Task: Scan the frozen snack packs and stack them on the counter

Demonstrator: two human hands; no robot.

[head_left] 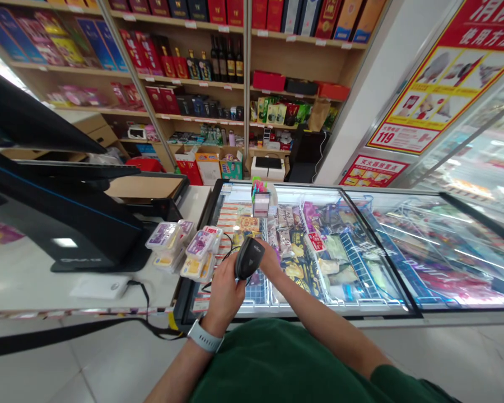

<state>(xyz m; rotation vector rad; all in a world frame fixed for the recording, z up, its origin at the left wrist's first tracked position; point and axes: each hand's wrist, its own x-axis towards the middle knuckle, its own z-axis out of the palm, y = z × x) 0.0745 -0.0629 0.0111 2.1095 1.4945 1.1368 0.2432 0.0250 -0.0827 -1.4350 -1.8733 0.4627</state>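
Note:
My left hand (pixel 225 288), with a pale watch (pixel 205 336) on its wrist, is closed around a black handheld barcode scanner (pixel 250 257). A dark cable (pixel 227 246) loops beside the scanner over the freezer's glass lid. My right hand (pixel 270 262) is just right of the scanner's head, its fingers mostly hidden, so I cannot tell if they hold anything. Left of my hands, clear plastic boxes with purple and yellow labels (pixel 200 252) are piled on the freezer's left edge. More such boxes (pixel 168 240) stand on the counter.
A black checkout terminal (pixel 79 224) and a white device (pixel 101 286) occupy the counter (pixel 17 285) at left. Under the glass of the chest freezer (pixel 319 318) lie frozen packs in wire baskets. A cup with bright green and pink items (pixel 260 187) stands near its back edge. Stocked shelves (pixel 193 84) rise behind.

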